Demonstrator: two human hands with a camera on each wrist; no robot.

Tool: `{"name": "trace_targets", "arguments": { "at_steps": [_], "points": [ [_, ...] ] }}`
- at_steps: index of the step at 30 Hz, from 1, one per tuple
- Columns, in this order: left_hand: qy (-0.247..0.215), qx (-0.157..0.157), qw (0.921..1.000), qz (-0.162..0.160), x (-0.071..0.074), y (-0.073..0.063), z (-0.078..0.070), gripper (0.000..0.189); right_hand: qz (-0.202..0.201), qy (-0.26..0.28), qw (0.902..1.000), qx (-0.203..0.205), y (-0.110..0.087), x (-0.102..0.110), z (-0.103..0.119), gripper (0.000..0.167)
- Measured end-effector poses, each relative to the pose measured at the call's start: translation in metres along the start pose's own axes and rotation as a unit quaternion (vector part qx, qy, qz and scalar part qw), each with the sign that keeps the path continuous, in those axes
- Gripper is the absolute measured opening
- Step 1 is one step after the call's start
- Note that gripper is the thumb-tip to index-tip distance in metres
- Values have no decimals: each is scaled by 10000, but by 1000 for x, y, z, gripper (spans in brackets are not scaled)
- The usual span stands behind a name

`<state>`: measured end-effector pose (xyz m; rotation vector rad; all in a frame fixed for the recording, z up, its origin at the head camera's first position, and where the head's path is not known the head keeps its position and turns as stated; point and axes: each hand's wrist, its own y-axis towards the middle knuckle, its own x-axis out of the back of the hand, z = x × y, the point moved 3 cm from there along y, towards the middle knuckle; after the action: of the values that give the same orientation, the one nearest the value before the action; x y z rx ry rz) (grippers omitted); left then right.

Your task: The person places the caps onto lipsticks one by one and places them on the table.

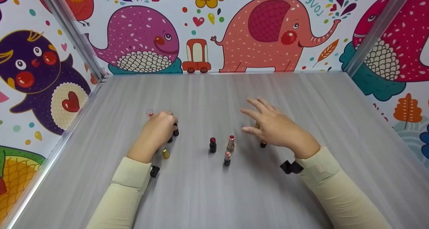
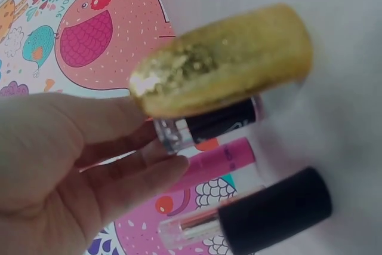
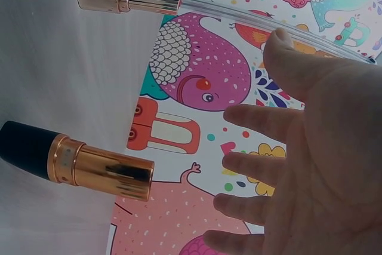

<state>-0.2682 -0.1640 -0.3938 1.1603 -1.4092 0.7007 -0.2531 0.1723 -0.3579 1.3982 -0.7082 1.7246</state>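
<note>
Gold cap (image 2: 227,58) foremost, my left fingers (image 2: 146,182) pinch the pink tube (image 2: 224,158) behind it, likely to steady it, while my right fingers (image 3: 256,125) spread empty.

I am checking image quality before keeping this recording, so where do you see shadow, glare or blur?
Head view: a soft shadow on the table beside the right sleeve; left wrist view: white glare on one end of the gold cap, its outline slightly soft; right wrist view: bright streaks along the copper-coloured lipstick tube.
</note>
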Motion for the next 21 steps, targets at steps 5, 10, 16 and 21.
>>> {"name": "trace_targets", "arguments": {
  "at_steps": [5, 10, 16, 21],
  "points": [
    [171, -208, 9996, -18, 0, -1, -2, 7, 27, -23, 10000, 2, 1, 0, 0, 71],
    [314, -297, 9991, 1, 1, -2, -3, 2, 25, 3, 10000, -7, 0, 2, -2, 71],
    [280, -374, 9989, -98, -1, -1, -4, 7, 8, 103, 9999, -46, -2, 7, -3, 69],
    [203, -313, 9993, -91, -3, 1, -6, 14, 53, 200, 9997, -132, -5, 11, -6, 70]
  ]
}}
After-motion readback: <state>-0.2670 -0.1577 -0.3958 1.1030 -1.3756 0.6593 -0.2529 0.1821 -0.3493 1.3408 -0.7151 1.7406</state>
